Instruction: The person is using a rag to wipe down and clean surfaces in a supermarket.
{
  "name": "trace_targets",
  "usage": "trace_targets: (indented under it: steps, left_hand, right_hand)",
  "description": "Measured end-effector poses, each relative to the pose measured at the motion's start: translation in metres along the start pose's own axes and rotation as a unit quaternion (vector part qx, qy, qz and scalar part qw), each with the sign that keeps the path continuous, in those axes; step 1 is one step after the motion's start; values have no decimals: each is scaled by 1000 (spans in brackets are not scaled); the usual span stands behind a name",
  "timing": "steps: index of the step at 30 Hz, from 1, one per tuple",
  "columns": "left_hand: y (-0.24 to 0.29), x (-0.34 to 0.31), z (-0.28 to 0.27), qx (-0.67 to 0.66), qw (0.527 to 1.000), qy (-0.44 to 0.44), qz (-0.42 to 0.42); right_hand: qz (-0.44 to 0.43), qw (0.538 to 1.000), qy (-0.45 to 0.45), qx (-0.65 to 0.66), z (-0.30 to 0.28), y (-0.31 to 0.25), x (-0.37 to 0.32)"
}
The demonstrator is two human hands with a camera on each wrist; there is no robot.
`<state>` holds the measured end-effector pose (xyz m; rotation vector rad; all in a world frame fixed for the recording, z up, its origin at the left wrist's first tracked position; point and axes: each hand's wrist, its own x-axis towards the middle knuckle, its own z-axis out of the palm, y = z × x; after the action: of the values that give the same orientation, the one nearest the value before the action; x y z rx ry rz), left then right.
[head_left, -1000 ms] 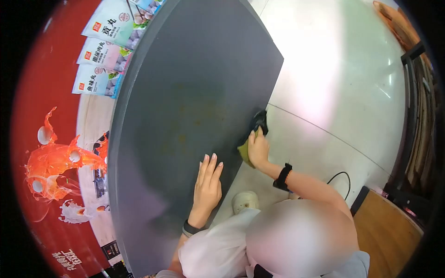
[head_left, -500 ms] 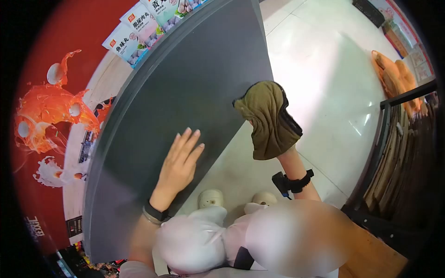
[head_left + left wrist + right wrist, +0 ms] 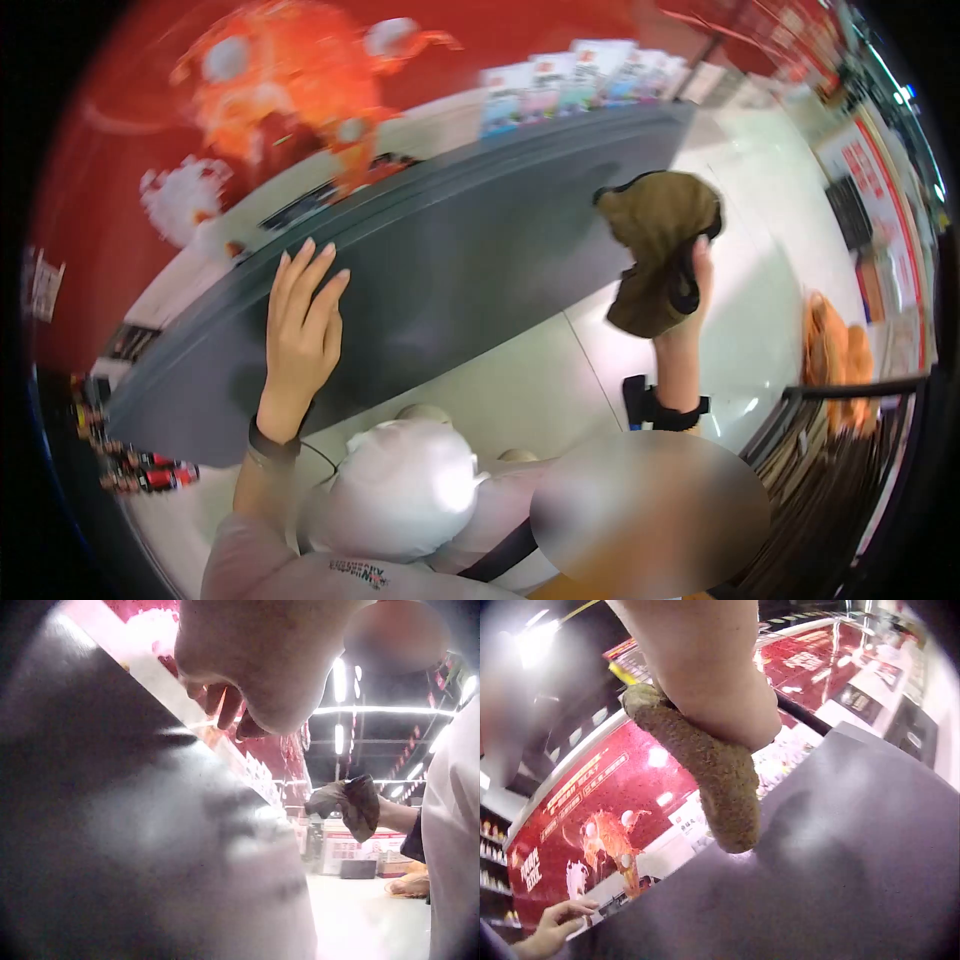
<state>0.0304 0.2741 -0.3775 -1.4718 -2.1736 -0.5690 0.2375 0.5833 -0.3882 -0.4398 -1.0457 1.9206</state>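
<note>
A brown-green cloth (image 3: 660, 230) with dark edging hangs folded from my right hand (image 3: 701, 272), which grips it at the right end of the dark grey tabletop (image 3: 470, 260). Most of that hand's fingers are hidden behind the fabric. In the right wrist view the cloth (image 3: 712, 776) droops from under the hand, its lower end overlapping the table's edge. My left hand (image 3: 303, 335) is held over the table's left part, fingers extended and holding nothing. From the left wrist its fingers (image 3: 225, 705) show above the grey surface.
Several upright food packets (image 3: 575, 80) line the table's far right edge, before a red printed panel (image 3: 130, 110). Bottles (image 3: 160, 475) stand low at the left. On the right are a rack of flat brown sheets (image 3: 840, 480) and an orange bundle (image 3: 835, 345) on the pale floor (image 3: 520, 370).
My right hand has lifted the cloth from the table's near edge. The view has turned, and my left hand now appears farther left, nearer the table's far edge.
</note>
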Motion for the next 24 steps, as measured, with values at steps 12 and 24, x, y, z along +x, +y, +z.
trace_targets:
  steps: [12, 24]
  left_hand:
    - [-34, -57, -18, 60, 989, 97, -89]
    - [-56, -98, -14, 52, 941, 300, -149]
  right_hand:
    - [-460, 655, -364, -477, 176, 78, -5]
    - [-531, 531, -481, -453, 257, 181, -88]
